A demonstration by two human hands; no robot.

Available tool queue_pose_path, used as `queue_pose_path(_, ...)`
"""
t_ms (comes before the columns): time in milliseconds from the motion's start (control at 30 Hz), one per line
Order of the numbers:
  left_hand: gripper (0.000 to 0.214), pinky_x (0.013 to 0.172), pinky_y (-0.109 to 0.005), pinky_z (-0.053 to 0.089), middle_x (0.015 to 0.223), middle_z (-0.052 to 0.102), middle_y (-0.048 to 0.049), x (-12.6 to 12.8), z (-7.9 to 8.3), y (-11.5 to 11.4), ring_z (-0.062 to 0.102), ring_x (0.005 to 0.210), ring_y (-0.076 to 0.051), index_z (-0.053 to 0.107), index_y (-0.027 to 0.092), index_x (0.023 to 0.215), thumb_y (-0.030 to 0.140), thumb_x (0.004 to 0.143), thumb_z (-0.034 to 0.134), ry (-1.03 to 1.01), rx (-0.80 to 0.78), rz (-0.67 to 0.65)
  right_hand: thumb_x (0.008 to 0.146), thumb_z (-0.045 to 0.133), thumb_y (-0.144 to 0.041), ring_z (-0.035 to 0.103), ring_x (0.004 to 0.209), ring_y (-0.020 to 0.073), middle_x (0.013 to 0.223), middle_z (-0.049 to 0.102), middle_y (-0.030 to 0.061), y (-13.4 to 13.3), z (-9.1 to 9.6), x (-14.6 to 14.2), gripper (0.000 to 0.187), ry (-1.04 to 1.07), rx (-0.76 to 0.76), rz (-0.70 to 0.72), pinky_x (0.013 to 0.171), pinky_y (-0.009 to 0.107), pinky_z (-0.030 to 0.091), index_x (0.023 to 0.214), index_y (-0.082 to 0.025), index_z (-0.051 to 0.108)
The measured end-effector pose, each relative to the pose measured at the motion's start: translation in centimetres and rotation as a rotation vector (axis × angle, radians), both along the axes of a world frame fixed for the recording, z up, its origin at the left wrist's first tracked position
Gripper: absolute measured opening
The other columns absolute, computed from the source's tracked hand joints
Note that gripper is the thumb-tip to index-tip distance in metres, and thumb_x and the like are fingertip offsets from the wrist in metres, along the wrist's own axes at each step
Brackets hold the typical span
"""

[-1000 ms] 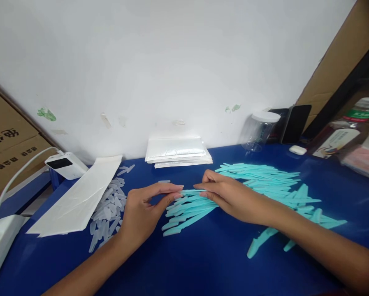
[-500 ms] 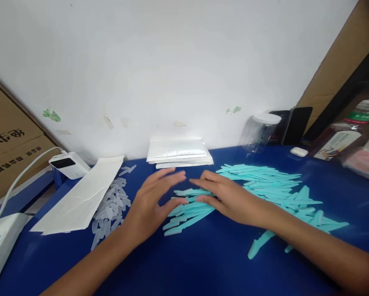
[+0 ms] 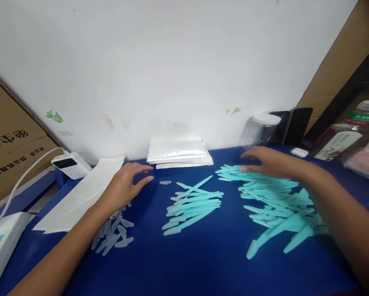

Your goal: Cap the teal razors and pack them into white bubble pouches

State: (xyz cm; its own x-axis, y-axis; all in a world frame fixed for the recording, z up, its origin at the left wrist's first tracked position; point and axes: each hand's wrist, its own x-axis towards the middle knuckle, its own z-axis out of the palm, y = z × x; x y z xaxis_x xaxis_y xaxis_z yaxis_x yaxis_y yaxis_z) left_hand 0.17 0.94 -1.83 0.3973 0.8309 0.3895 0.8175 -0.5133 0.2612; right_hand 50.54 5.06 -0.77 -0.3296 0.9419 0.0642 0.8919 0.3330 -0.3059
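My left hand [image 3: 125,185] hovers above a heap of small translucent blade caps [image 3: 113,232], its thumb and fingers apart and nothing between them. Just right of its fingertips, a single cap [image 3: 165,182] lies on the table. In the middle, several turquoise eyebrow razors [image 3: 192,207] lie in a loose fanned group, one crossing the others. My right hand [image 3: 266,161] is over the far side of a bigger pile of turquoise razors [image 3: 270,201], thumb and fingers parted; its forearm hides part of that pile.
Behind the razors, a stack of silvery-white packets [image 3: 179,152] rests by the wall. White sheets [image 3: 76,201] and a white power bank [image 3: 71,164] with a cable are on the left. Back right hold a lidded clear jar [image 3: 260,129], a bottle [image 3: 341,135] and a white earbud case [image 3: 299,152].
My hands have moved apart from the middle razor group. The left went left over the caps, the right went right over the big pile. The middle razors are now uncovered.
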Motion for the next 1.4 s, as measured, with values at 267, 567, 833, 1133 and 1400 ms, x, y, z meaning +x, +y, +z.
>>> queue_pose_path(267, 0.028, 0.089, -0.044, 0.056, 0.108, 0.072, -0.0093, 3.5, -2.0, -1.0, 0.066, 0.103, -0.027, 0.074, 0.019, 0.112, 0.033, 0.112, 0.050, 0.072, -0.018, -0.174, 0.077, 0.077, -0.059, 0.072, 0.102, 0.0362, 0.110, 0.079, 0.0155, -0.7, 1.3, 0.3, 0.046, -0.023, -0.211, -0.025, 0.084, 0.043, 0.057, 0.102, -0.021, 0.082)
queue_pose_path(567, 0.020, 0.083, -0.043, 0.051, 0.102, 0.065, -0.0091, 3.7, -1.5, -1.5, 0.061, 0.093, -0.026, 0.062, 0.019, 0.103, 0.026, 0.110, 0.046, 0.218, 0.012, -0.160, 0.079, 0.077, -0.056, 0.070, 0.085, 0.0310, 0.090, 0.077, 0.0114, -0.9, 1.6, -1.2, 0.036, 0.003, -0.217, -0.004, 0.072, 0.037, 0.048, 0.086, -0.021, 0.079)
queue_pose_path(833, 0.017, 0.082, -0.039, 0.052, 0.100, 0.065, -0.0051, 3.9, -0.8, -2.1, 0.061, 0.092, -0.023, 0.062, 0.022, 0.098, 0.032, 0.107, 0.053, -0.001, -0.164, -0.132, 0.098, 0.064, -0.065, 0.071, 0.083, 0.0249, 0.091, 0.079, 0.0083, -3.3, 3.3, -4.7, 0.046, 0.218, -0.094, 0.132, 0.073, 0.034, 0.050, 0.096, -0.022, 0.077)
queue_pose_path(1133, 0.011, 0.078, -0.035, 0.055, 0.101, 0.068, -0.0039, 5.6, 0.1, -3.7, 0.064, 0.090, -0.020, 0.064, 0.023, 0.100, 0.028, 0.107, 0.057, -0.095, -0.171, -0.248, 0.098, 0.068, -0.063, 0.062, 0.073, 0.0181, 0.097, 0.073, 0.0081, -6.8, 1.9, -11.6, 0.042, 0.510, -0.164, 0.314, 0.064, 0.031, 0.046, 0.098, -0.022, 0.080)
queue_pose_path(1400, 0.012, 0.084, -0.044, 0.056, 0.097, 0.075, -0.0081, 6.3, 1.0, -4.5, 0.068, 0.090, -0.024, 0.067, 0.016, 0.107, 0.008, 0.100, 0.063, 0.273, 0.591, -0.362, 0.092, 0.074, -0.063, 0.031, 0.060, 0.0120, 0.068, 0.048, -0.0036, -7.3, 2.2, -12.5, 0.043, 0.634, -0.344, 0.169, 0.058, 0.031, 0.026, 0.085, -0.021, 0.077)
